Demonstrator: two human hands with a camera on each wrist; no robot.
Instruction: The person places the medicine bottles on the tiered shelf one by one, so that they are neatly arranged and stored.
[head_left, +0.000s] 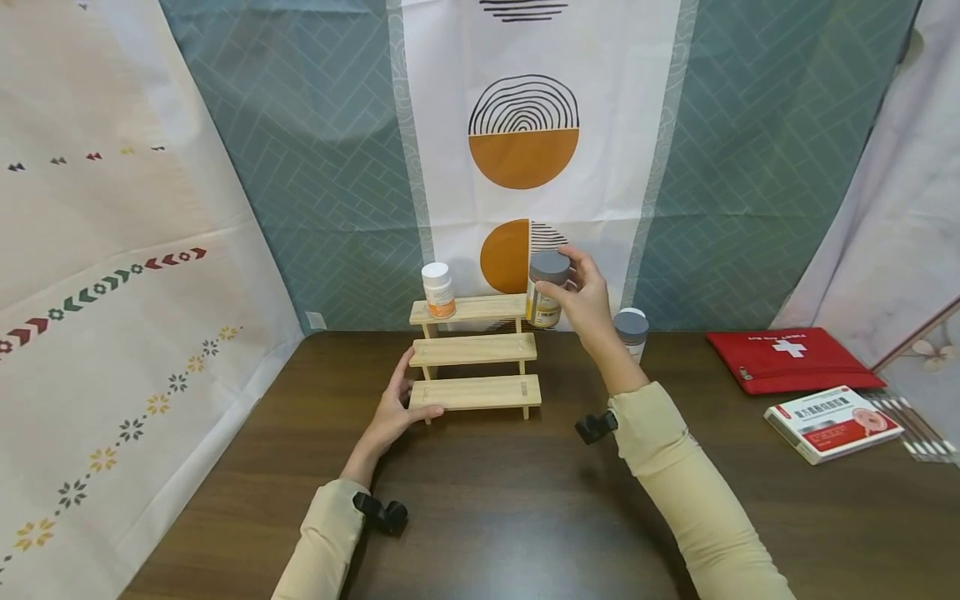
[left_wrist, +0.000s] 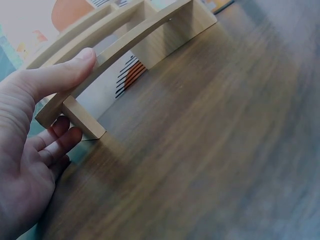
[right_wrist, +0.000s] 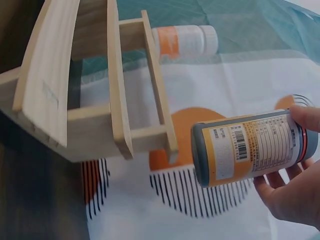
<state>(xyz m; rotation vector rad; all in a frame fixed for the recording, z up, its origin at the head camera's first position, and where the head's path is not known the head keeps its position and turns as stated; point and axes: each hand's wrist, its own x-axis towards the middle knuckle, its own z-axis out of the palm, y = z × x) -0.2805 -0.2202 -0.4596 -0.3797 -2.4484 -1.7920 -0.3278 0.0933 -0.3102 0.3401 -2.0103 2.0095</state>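
A three-step wooden rack (head_left: 474,350) stands on the table against the back cloth. My left hand (head_left: 393,408) grips the left end of its lowest step, thumb (left_wrist: 82,62) over the board and fingers beneath, as the left wrist view shows. With my right hand (head_left: 588,304) I hold a pill bottle (head_left: 543,304) with a grey lid and yellow label by its lid end. It is near the right end of the top step, and the right wrist view shows it apart from the rack. A white pill bottle (head_left: 438,292) with an orange band stands on the top step's left.
Behind my right forearm are a grey-lidded bottle (head_left: 632,325) and a white lid. Farther right lie a red first-aid pouch (head_left: 795,358), a white and red medicine box (head_left: 832,423) and several wrapped swabs (head_left: 911,425). Patterned cloths hang at the back and sides.
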